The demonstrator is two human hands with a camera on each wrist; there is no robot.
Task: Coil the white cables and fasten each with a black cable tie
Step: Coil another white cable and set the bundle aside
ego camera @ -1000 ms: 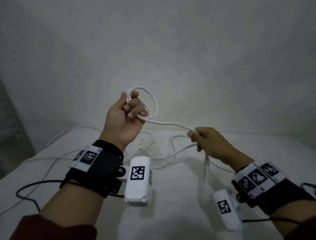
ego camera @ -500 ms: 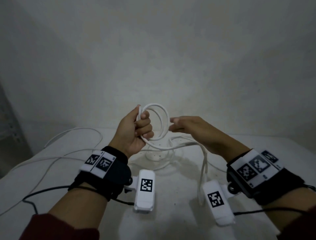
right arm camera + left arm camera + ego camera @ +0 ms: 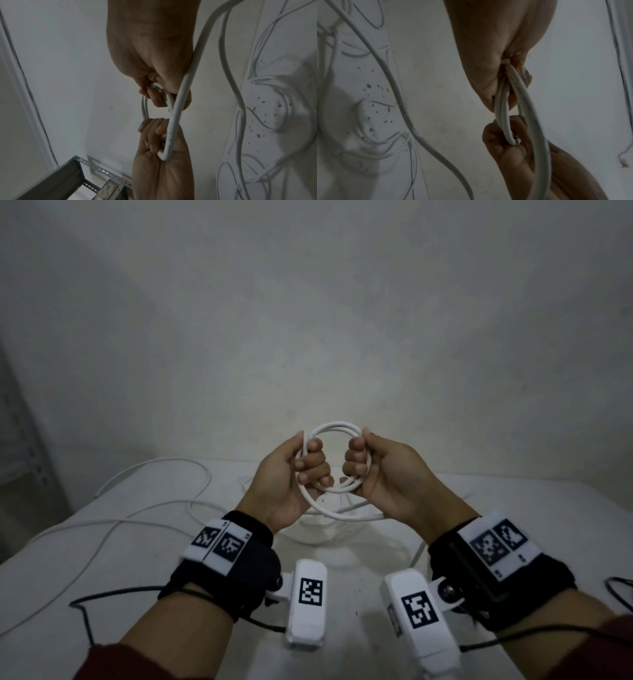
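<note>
Loose white cables [image 3: 144, 501] trail over the left of the white table [image 3: 513, 525]. Left hand [image 3: 287, 477]: fingers curled tight round the left side of the white cable coil [image 3: 337, 429], thumb up along it. Coil is held in the air above the table, several loops. Right hand [image 3: 380, 470]: fingers wrapped round the coil's right side. Tail drops from the coil bottom to the table.
</note>
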